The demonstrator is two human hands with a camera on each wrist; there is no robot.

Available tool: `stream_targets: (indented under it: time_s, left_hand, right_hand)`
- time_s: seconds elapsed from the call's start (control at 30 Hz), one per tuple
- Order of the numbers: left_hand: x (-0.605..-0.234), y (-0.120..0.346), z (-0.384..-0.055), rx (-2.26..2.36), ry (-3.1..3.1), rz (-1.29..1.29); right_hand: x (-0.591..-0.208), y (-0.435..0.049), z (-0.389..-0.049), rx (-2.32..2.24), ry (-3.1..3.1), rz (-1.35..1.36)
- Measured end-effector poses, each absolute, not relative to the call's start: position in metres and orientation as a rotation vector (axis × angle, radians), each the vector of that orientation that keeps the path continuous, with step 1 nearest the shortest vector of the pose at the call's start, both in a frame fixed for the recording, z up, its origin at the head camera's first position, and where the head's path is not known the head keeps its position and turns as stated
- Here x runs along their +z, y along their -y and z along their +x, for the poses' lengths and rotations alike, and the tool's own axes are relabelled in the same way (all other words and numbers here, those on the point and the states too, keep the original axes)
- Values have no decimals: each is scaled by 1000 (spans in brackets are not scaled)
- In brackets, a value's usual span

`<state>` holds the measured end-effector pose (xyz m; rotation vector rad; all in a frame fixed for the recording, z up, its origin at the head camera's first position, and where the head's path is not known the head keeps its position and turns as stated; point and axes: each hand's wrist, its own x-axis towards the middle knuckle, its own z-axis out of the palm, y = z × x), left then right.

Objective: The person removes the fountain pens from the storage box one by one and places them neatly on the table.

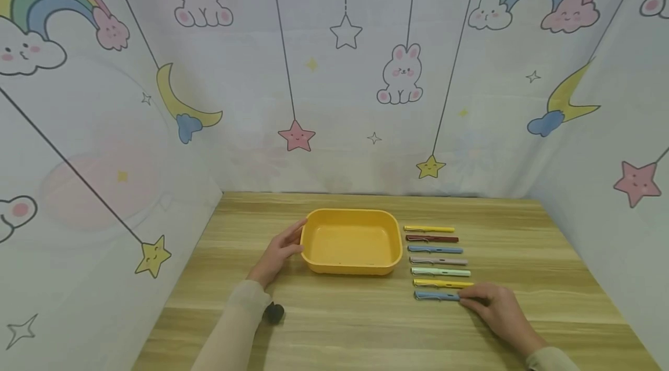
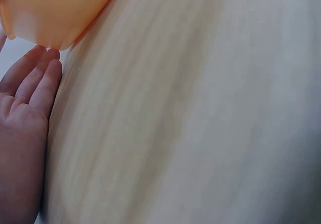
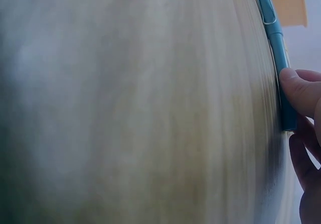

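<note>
A yellow rectangular tray (image 1: 351,270) sits on the table. My left hand (image 1: 278,252) touches its left side, and in the left wrist view the fingers (image 2: 46,86) lie nearly straight against the tray wall (image 2: 60,18). To the right of the tray, several capped pens lie in a column of parallel rows, clips to the left. My right hand (image 1: 493,307) pinches the right end of the nearest one, a blue pen (image 1: 436,296). The right wrist view shows the thumb (image 3: 297,86) on the barrel of that blue pen (image 3: 275,30), which lies along the tabletop.
Beyond the blue pen lie a yellow pen (image 1: 434,283), a light green pen (image 1: 441,272), a pinkish-grey pen (image 1: 439,260), another blue pen (image 1: 436,249), a dark red pen (image 1: 434,238) and another yellow pen (image 1: 428,229). A small black object (image 1: 274,313) is beside the left sleeve. Patterned cloth walls surround the table.
</note>
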<state>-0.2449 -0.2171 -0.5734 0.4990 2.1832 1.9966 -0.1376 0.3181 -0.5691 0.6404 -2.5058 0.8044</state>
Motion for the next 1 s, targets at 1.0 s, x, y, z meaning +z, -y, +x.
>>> stream_targets:
  time_s: [1.0]
  left_hand:
    - [-573,218,-244,2007,-2179,499]
  right_hand:
    - [-504,-269,-168,1352,2653,462]
